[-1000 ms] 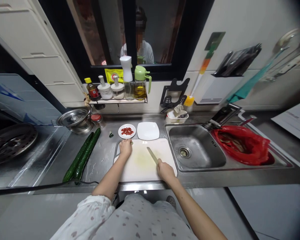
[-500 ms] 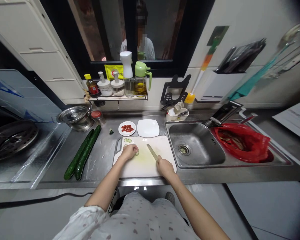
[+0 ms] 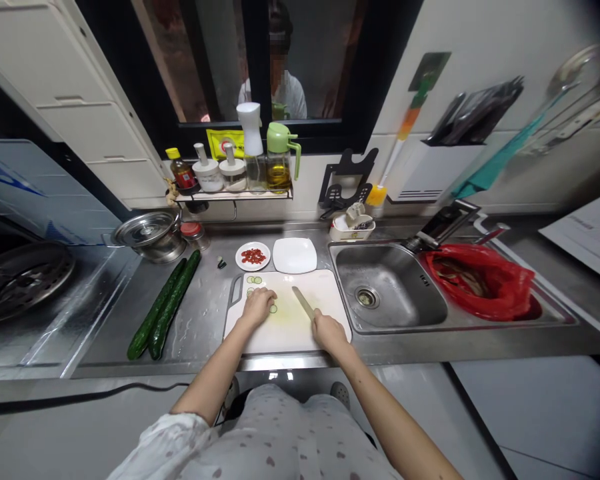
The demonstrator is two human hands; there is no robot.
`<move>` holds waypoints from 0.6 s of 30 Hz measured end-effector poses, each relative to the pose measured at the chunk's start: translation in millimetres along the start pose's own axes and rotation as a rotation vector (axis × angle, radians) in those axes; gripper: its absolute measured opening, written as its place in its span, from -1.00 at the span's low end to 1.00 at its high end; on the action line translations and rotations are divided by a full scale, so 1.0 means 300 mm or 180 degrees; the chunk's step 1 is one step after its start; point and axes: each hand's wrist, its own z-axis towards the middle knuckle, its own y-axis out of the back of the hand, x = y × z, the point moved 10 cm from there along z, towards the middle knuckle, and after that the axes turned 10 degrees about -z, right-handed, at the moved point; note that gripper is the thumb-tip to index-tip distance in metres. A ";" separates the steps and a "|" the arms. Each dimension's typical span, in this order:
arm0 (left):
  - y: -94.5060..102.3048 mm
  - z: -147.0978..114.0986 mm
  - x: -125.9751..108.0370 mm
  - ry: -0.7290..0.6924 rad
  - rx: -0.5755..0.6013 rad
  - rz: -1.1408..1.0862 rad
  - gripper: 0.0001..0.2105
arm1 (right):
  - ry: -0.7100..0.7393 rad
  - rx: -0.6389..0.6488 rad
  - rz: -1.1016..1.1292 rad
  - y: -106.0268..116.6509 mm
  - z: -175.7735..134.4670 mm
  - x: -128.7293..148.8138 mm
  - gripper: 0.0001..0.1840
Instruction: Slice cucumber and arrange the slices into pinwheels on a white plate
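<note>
My right hand (image 3: 329, 331) is closed round the handle of a knife (image 3: 303, 303), whose blade points up and left over the white cutting board (image 3: 300, 337). My left hand (image 3: 259, 308) rests over the board's left half, its fingers loosely bent and apart from the slice. Just beside its fingertips lies a thin cucumber slice (image 3: 273, 309), flat on the board. Several more cucumber slices (image 3: 255, 280) lie near the board's upper left corner, some partly covered by my left hand.
Two whole cucumbers (image 3: 173, 310) lie left of the board. Behind it stand a plate of chopped red pieces (image 3: 240, 257) and a white square plate (image 3: 295, 255). To the right are a sink (image 3: 395, 313) and a red plastic bag (image 3: 505, 287). A pot (image 3: 153, 237) stands back left.
My left hand's fingers have come away from the cucumber slice, which now lies flat on the board beside them. The knife has hardly moved. The whole view has shifted slightly.
</note>
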 end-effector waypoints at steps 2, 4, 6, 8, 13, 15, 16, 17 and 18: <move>0.017 -0.022 0.040 0.0259 -0.0213 -0.0138 -0.77 | 0.0008 -0.0006 -0.0011 0.002 -0.002 0.000 -0.67; 0.010 -0.052 0.072 0.0476 -0.0287 -0.0280 -0.75 | 0.0030 -0.0019 -0.0026 0.006 -0.003 -0.001 -0.68; -0.014 -0.083 0.092 0.0617 -0.0278 -0.0360 -0.71 | 0.0047 -0.0020 -0.0046 0.011 -0.005 -0.003 -0.68; -0.037 -0.106 0.102 0.0716 -0.0293 -0.0367 -0.71 | 0.0058 -0.0008 -0.0077 0.017 -0.008 -0.007 -0.69; -0.050 -0.126 0.107 0.0796 -0.0497 -0.0394 -0.74 | 0.0221 -0.0070 -0.0163 0.034 -0.034 0.009 -0.72; -0.047 -0.126 0.103 0.0759 -0.0544 -0.0412 -0.74 | 0.0335 -0.0117 -0.0199 0.033 -0.055 0.030 -0.72; -0.045 -0.127 0.102 0.0752 -0.0559 -0.0418 -0.75 | 0.0404 -0.0132 -0.0226 0.030 -0.067 0.043 -0.71; -0.044 -0.128 0.102 0.0754 -0.0568 -0.0421 -0.75 | 0.0474 -0.0131 -0.0258 0.025 -0.078 0.057 -0.71; -0.044 -0.129 0.103 0.0766 -0.0574 -0.0421 -0.75 | 0.0535 -0.0118 -0.0294 0.019 -0.090 0.070 -0.71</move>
